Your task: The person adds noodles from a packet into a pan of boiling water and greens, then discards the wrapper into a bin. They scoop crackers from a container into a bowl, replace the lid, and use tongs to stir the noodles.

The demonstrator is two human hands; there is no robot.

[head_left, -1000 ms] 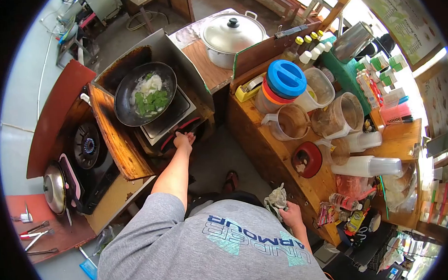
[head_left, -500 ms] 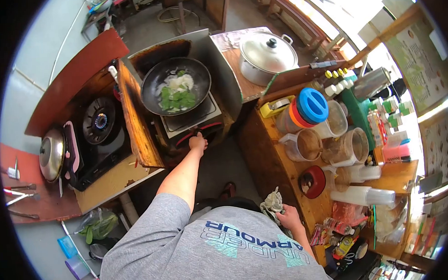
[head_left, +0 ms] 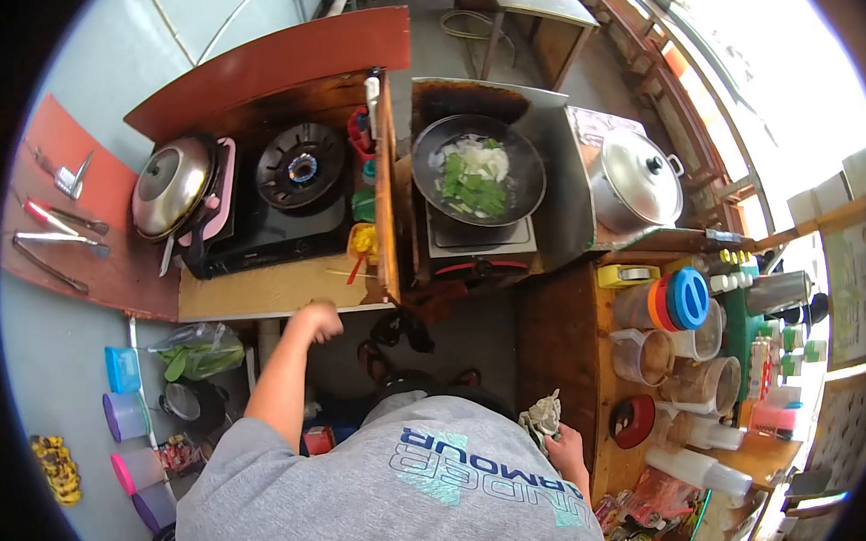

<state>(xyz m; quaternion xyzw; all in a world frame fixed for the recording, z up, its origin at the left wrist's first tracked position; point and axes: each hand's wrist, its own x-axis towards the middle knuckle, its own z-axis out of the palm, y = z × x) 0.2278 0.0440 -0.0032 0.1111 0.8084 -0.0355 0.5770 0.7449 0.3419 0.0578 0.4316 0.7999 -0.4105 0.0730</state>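
My left hand (head_left: 316,322) hangs in front of the left counter's front edge, blurred, with its fingers hard to make out. To its right, on a gas stove (head_left: 481,266), sits a black wok (head_left: 527,179) with green leaves (head_left: 475,190) and pale slices in it. Low at my right side, my right hand (head_left: 565,449) is closed around a crumpled pale cloth (head_left: 541,416). A lit gas burner (head_left: 302,168) burns on the black cooktop beyond my left hand. Near that hand, a small tub (head_left: 362,240) of yellow stuff stands by the wooden divider (head_left: 386,196).
A lidded steel pan (head_left: 171,189) stands left of the burner. Right of the wok is a large lidded pot (head_left: 632,182). Plastic jugs (head_left: 643,357) and a blue-lidded container (head_left: 687,300) crowd the right counter. Tongs (head_left: 60,243) lie on the red board at left.
My left hand has come away from the front of the wok's stove and moved left to the other counter. The view has turned left. My right hand still holds the cloth.
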